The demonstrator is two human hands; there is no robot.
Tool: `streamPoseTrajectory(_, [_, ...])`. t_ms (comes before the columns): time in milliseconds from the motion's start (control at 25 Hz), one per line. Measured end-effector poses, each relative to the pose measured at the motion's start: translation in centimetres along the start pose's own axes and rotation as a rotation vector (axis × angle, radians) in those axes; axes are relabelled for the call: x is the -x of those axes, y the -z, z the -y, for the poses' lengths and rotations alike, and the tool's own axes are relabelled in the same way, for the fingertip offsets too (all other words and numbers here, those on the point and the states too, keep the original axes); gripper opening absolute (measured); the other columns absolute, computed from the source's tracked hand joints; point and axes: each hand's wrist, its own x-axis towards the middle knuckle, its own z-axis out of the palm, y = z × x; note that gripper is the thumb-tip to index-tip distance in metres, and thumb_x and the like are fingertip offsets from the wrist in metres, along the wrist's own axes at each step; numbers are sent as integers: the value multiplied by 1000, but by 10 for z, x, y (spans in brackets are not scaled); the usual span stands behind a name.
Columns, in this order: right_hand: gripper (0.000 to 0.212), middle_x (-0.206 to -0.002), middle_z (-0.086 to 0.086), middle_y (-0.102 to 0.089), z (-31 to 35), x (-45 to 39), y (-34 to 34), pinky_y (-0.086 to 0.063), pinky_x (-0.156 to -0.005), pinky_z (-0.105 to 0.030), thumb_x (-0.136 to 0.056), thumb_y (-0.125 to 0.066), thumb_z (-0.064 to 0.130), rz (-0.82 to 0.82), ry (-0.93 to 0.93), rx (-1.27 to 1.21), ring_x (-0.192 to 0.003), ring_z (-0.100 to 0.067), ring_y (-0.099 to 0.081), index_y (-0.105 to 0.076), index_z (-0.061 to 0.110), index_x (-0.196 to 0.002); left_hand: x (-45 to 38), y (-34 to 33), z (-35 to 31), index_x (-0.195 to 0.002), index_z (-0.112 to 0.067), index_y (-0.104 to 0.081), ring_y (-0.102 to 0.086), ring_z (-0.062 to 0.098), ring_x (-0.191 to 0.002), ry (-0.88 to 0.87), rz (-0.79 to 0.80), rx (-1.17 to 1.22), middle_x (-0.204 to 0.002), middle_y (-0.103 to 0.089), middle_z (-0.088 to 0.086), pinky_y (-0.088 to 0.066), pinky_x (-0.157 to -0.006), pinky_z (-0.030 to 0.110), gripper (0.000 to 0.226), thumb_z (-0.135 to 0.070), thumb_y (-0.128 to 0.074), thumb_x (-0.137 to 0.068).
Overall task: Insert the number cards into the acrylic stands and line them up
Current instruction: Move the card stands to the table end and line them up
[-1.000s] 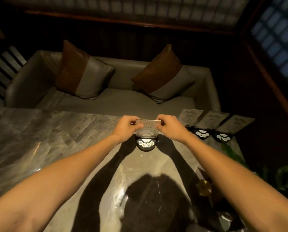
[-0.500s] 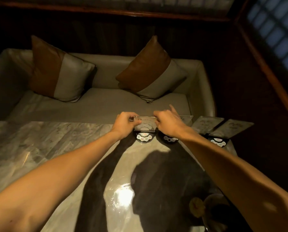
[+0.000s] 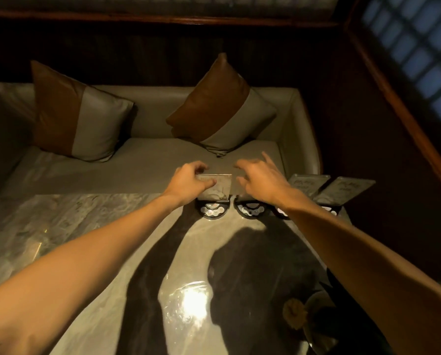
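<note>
Several acrylic stands with number cards form a row along the far edge of the marble table (image 3: 60,226). My left hand (image 3: 188,183) pinches the left edge of the leftmost stand (image 3: 220,187), which rises from a round black base (image 3: 212,210). My right hand (image 3: 263,179) hovers just right of it with fingers spread, touching nothing, and covers most of the second stand, whose base (image 3: 250,210) shows below. Two more stands (image 3: 307,184) (image 3: 347,189) lean at the far right.
A grey sofa (image 3: 142,165) with two brown-and-grey cushions (image 3: 76,116) (image 3: 219,103) lies just beyond the table's far edge. A dark dish with a yellow flower (image 3: 295,312) sits at the near right. Dark wooden walls close the right side.
The leftmost stand has been pushed toward the far edge into the row. My right hand has let go of it and opened. My left hand keeps its grip.
</note>
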Motion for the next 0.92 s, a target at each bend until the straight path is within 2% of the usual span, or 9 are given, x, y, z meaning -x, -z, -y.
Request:
streamPoseTrajectory(120, [47,-139,-9,-60,-36,25,29,-42,-110,-45,-99,-58,28,-134,-52,-98,-126,-26,-58,-50,17,-144,4,-9,-46,-136,-19,-58,-56,16,-125,-159,2,-27,-136,-61,0,-44,-103,30,60,-46,-74,-84])
streamPoseTrajectory(200, [50,-145,-7,-55,-67,43,45,-49,-103,-43,-99,-59,30,-205,-113,-159,-128,-24,-56,-48,19,-146,2,-24,-79,-135,-19,-60,-57,13,-124,-237,28,-36,-136,-62,0,-43,-103,28,61,-48,-75,-83])
streamPoseTrajectory(360, [62,-157,-3,-43,-129,82,69,-39,-111,-38,-96,-63,34,-193,-221,-174,-142,-22,-42,-39,24,-153,1,-58,-143,-140,-18,-55,-53,15,-130,-321,134,-62,-141,-57,2,-40,-106,28,72,-49,-79,-79])
streamPoseTrajectory(480, [77,-165,-8,-28,-162,105,79,-27,-121,-44,-91,-69,39,-174,-261,-179,-152,-26,-23,-31,28,-157,-3,-86,-175,-144,-17,-50,-45,19,-137,-348,165,-92,-147,-51,4,-33,-108,27,78,-45,-81,-78])
streamPoseTrajectory(600, [89,-168,-14,-18,-186,121,80,-21,-123,-50,-86,-71,45,-120,-320,-135,-154,-33,-15,-23,28,-159,-13,-113,-193,-144,-18,-49,-45,23,-138,-391,179,-157,-148,-50,7,-36,-115,37,81,-44,-83,-76])
streamPoseTrajectory(680, [88,-166,-16,-23,-200,129,78,-21,-121,-57,-88,-69,38,-63,-340,-87,-153,-34,-19,-20,25,-160,-21,-130,-199,-144,-17,-49,-48,24,-136,-394,203,-235,-146,-53,7,-41,-112,41,76,-37,-82,-79])
streamPoseTrajectory(760, [84,-160,-13,-35,-212,134,71,-22,-119,-61,-89,-68,23,11,-368,-73,-149,-33,-30,-22,21,-159,-27,-148,-200,-141,-18,-53,-54,25,-130,-370,246,-350,-140,-59,6,-46,-106,43,64,-28,-78,-83])
streamPoseTrajectory(920, [56,-137,-8,-58,-229,140,48,-39,-110,-58,-91,-65,13,38,-350,-7,-129,-30,-53,-47,18,-144,-38,-172,-196,-130,-24,-60,-60,26,-119,-342,275,-483,-128,-65,4,-52,-98,44,44,-25,-71,-87])
